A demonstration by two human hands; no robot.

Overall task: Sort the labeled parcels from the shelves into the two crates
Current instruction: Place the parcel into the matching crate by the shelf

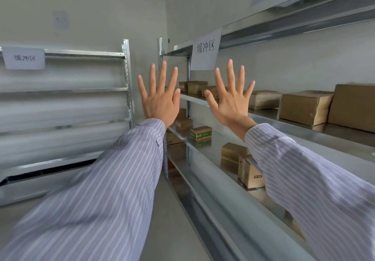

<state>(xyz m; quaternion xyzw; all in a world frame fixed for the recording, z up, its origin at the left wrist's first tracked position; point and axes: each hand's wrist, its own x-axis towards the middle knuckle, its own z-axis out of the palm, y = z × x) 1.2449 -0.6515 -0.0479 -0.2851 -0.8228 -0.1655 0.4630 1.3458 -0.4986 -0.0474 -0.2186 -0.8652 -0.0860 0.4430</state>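
Note:
My left hand (159, 96) and my right hand (230, 98) are raised side by side in mid-air, fingers spread wide, backs toward me, holding nothing. Behind them a metal shelf rack (223, 106) runs along the right wall. Several brown cardboard parcels sit on its upper shelf, among them a large one (304, 107) at right and a smaller one (263, 99) beside my right hand. On the shelf below lie a green-taped parcel (200, 133) and a small printed box (250, 172), partly hidden by my right sleeve. No crate is in view.
A second metal rack (125, 86) stands against the left wall with a paper sign (24, 58) on it. Another paper sign (206, 49) hangs from the right rack. A grey floor strip (172, 220) runs between the racks. Leaves show at the top.

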